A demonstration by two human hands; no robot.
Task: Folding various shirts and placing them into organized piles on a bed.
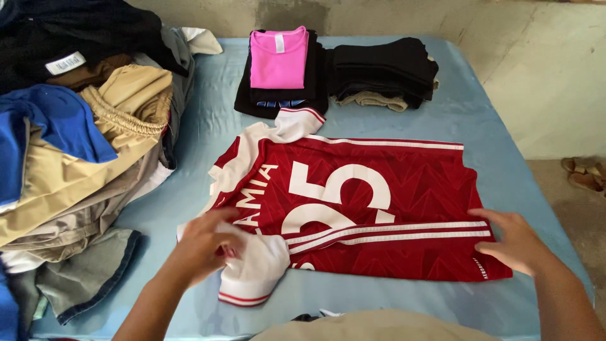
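A red sports jersey (pixel 404 189) with white sleeves, white stripes and white lettering lies back-up on a light blue bed sheet (pixel 208 126). Its near side is folded over the body. My left hand (pixel 205 243) grips the white near sleeve (pixel 259 271) at the jersey's lower left. My right hand (pixel 514 240) rests flat, fingers spread, on the jersey's hem end at the lower right.
A heap of unfolded clothes (pixel 82 139) in tan, blue, black and grey fills the left side. Folded stacks sit at the far edge: a pink top (pixel 278 57) on dark garments and a black pile (pixel 385 69). Sandals (pixel 584 173) lie on the floor, right.
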